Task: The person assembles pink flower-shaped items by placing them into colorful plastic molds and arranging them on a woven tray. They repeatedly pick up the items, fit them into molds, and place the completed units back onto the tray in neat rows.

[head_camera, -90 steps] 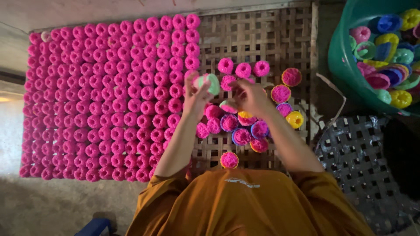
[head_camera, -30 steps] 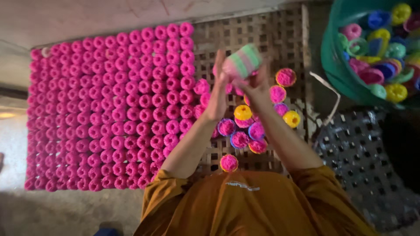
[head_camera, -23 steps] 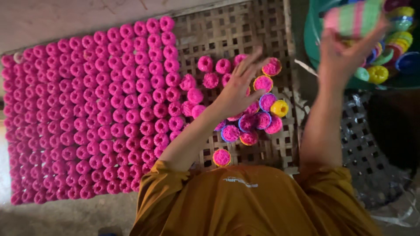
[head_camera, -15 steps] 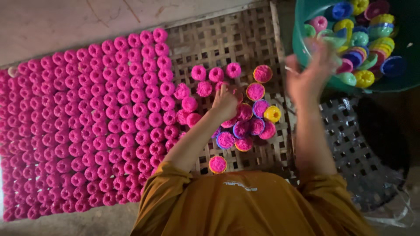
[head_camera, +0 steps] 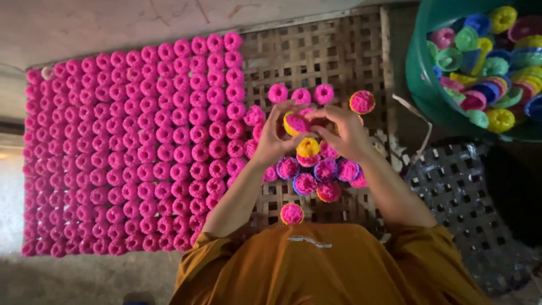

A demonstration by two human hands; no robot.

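two hands meet over a woven bamboo tray (head_camera: 339, 39): the left hand (head_camera: 274, 138) and right hand (head_camera: 344, 133) together pinch one yellow mould (head_camera: 294, 123) filled with pink cake, fingers (head_camera: 280, 113) curled closed around its rim, held just above the loose cluster. three unmoulded pink cakes (head_camera: 300, 94) sit in a short row beyond the hands, and one filled orange mould (head_camera: 362, 102) lies to their right. about eight filled moulds (head_camera: 316, 169), blue, yellow and orange, crowd beneath the wrists, with one more filled mould (head_camera: 292, 214) set apart near the orange shirt (head_camera: 322, 265). well over a hundred pink cakes (head_camera: 135, 152) cover the tray's left half in close rows. a green basin (head_camera: 426, 90) at upper right holds a heap of empty coloured moulds (head_camera: 491, 62), too jumbled to count.
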